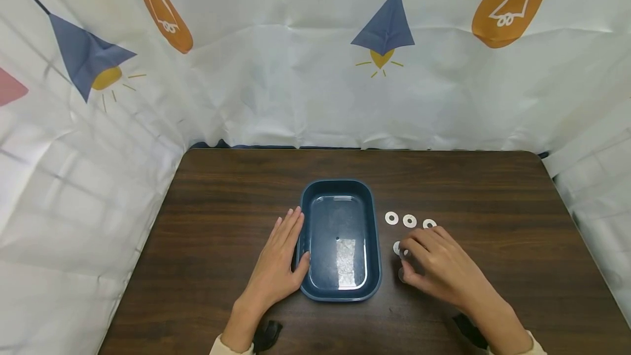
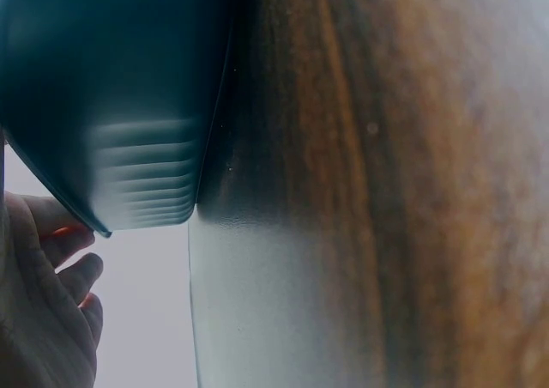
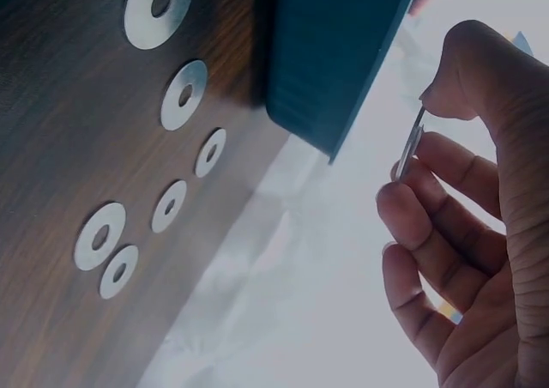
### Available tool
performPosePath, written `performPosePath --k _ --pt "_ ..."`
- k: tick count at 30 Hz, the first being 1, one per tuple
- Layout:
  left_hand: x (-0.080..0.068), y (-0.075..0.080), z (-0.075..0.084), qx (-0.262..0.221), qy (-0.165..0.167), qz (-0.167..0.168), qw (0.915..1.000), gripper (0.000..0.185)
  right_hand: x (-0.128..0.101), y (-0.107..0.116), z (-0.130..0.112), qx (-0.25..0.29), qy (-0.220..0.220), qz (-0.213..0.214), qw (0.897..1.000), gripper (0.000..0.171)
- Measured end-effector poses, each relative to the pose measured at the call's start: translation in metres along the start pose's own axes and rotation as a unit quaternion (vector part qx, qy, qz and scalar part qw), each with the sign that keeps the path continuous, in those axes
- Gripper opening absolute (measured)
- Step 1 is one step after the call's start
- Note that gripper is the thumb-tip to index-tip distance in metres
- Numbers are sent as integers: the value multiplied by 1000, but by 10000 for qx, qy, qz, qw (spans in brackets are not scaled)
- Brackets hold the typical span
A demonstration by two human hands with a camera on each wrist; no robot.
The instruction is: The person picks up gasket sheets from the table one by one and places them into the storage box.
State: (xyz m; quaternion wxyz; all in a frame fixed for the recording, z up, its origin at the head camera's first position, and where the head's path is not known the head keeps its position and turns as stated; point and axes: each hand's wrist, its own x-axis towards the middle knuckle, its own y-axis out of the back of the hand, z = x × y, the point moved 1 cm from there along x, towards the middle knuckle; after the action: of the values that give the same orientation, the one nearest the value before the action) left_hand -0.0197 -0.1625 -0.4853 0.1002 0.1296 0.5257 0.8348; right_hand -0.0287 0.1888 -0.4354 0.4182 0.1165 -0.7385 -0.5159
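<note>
A dark blue rectangular tray (image 1: 340, 184) sits in the middle of a dark wooden table (image 1: 222, 190). My left hand (image 1: 281, 262) lies flat along the tray's left wall, fingers straight, thumb at its near corner; the left wrist view shows the tray wall (image 2: 111, 105) close up and my left hand (image 2: 43, 319). My right hand (image 1: 406, 251) is just right of the tray, over a partly hidden washer (image 1: 396, 247). In the right wrist view that right hand (image 3: 418, 146) pinches a thin metal washer (image 3: 408, 158) edge-on between thumb and fingers. Flat washers (image 1: 409, 221) lie in a row beyond it.
Several more washers (image 3: 184, 93) lie on the table beside the tray wall (image 3: 330, 53). A tiny dark speck (image 1: 337, 239) shows on the tray floor. A white printed cloth (image 1: 315, 70) hangs behind and at both sides. Bare table (image 1: 517, 207) extends to the right.
</note>
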Motion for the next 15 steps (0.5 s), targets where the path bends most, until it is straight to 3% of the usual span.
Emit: performPosePath --k 15 --pt "0 0 0 -37 32 -16 10000 84 17 -2 -5 174 21 -77 9998 17"
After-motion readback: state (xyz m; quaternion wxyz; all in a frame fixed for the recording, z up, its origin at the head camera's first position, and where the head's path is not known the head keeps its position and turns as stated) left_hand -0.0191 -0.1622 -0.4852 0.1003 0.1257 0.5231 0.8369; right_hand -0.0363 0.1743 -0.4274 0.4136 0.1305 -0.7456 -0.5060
